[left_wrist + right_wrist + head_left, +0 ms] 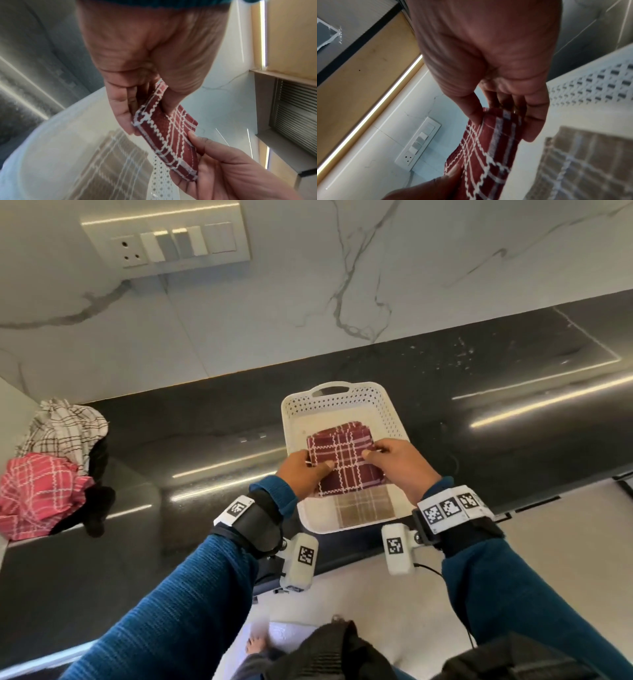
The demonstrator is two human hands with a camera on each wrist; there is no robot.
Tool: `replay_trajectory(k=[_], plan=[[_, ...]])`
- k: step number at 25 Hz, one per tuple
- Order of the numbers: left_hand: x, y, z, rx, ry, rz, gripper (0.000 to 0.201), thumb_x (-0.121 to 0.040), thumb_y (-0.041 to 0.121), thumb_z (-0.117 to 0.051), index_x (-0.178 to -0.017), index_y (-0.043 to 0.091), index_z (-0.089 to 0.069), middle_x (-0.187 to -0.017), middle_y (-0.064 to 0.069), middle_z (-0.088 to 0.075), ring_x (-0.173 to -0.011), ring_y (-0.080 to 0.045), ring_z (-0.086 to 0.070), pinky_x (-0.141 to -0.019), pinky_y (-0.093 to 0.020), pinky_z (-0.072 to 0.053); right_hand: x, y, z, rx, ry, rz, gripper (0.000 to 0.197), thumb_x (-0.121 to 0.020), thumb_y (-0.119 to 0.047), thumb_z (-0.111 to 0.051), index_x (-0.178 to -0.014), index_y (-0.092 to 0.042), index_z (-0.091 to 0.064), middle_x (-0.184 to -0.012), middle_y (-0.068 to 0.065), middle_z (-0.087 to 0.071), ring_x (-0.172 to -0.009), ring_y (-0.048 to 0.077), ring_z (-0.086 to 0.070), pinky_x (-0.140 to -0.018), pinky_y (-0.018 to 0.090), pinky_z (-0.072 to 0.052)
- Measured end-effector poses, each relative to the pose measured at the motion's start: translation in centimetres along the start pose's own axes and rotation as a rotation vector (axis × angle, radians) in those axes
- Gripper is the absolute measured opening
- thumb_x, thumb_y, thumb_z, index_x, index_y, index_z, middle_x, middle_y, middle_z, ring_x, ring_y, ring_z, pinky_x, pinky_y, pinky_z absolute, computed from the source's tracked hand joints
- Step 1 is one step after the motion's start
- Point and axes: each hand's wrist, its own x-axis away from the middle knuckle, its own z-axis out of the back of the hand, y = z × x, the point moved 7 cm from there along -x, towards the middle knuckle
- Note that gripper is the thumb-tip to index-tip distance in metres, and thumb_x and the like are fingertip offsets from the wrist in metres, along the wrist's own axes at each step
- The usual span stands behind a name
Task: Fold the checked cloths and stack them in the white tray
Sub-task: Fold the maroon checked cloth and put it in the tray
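A folded maroon checked cloth (342, 460) hangs just above the white perforated tray (383, 412) on the black counter. My left hand (308, 470) pinches its left edge, thumb on top, fingers underneath. My right hand (394, 463) pinches its right edge the same way. Both wrist views show the maroon cloth (168, 143) (488, 155) gripped between thumb and fingers. Flat in the tray's near end lies a folded brown checked cloth (364, 508), partly under the maroon one. It shows blurred as the brown cloth (109, 159) (583, 166) in the wrist views.
At the counter's far left lie a crumpled pink checked cloth (37, 494) and a white checked cloth (65, 429), with dark fabric beside them. A marble wall with a switch plate (168, 237) rises behind. The counter edge (342, 559) runs just below the tray.
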Motion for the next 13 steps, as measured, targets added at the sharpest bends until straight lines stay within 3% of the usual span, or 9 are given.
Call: replay_trajectory(k=[2,5,10,13], plan=[[-0.1,-0.6,-2.2,-0.089,-0.033,0.047,0.028,-0.094,0.022,-0.069,-0.118,0.009,-0.065,-0.109,-0.01,-0.073,-0.093,-0.026,-0.073,-0.081,-0.045,-0.061,0.2,1.3,1.6,0.083,0.005,-0.026,0.013,-0.093,-0.019,-0.069,-0.105,-0.014,-0.071,-0.1,0.005,-0.076,-0.091,0.02,-0.074,-0.086,0.042,-0.06],[-0.6,-2.1,-4.2,-0.21,-0.063,0.124,0.024,-0.092,0.021,-0.07,-0.113,0.01,-0.067,-0.105,-0.009,-0.074,-0.091,-0.026,-0.073,-0.082,-0.044,-0.061,0.3,3.0,2.7,0.278,-0.021,-0.041,0.017,-0.092,-0.016,-0.069,-0.107,-0.012,-0.071,-0.103,0.005,-0.075,-0.091,0.018,-0.073,-0.087,0.038,-0.059],[-2.4,-5.2,-4.6,-0.45,-0.038,0.217,0.048,-0.072,0.039,-0.077,-0.111,0.013,-0.067,-0.1,-0.007,-0.074,-0.086,-0.029,-0.073,-0.077,-0.046,-0.062,0.1,4.5,2.1,0.517,-0.038,-0.046,0.028,-0.091,-0.018,-0.069,-0.117,-0.011,-0.065,-0.113,0.007,-0.07,-0.098,0.021,-0.068,-0.087,0.034,-0.055],[-2.6,-5.7,-4.6,-0.514,-0.02,0.246,0.043,-0.074,0.037,-0.08,-0.107,0.012,-0.067,-0.092,-0.007,-0.075,-0.078,-0.027,-0.074,-0.071,-0.044,-0.063,0.4,4.6,1.7,0.592,-0.039,-0.051,0.033,-0.092,-0.018,-0.066,-0.124,-0.011,-0.061,-0.12,0.008,-0.066,-0.101,0.022,-0.064,-0.087,0.032,-0.052]])
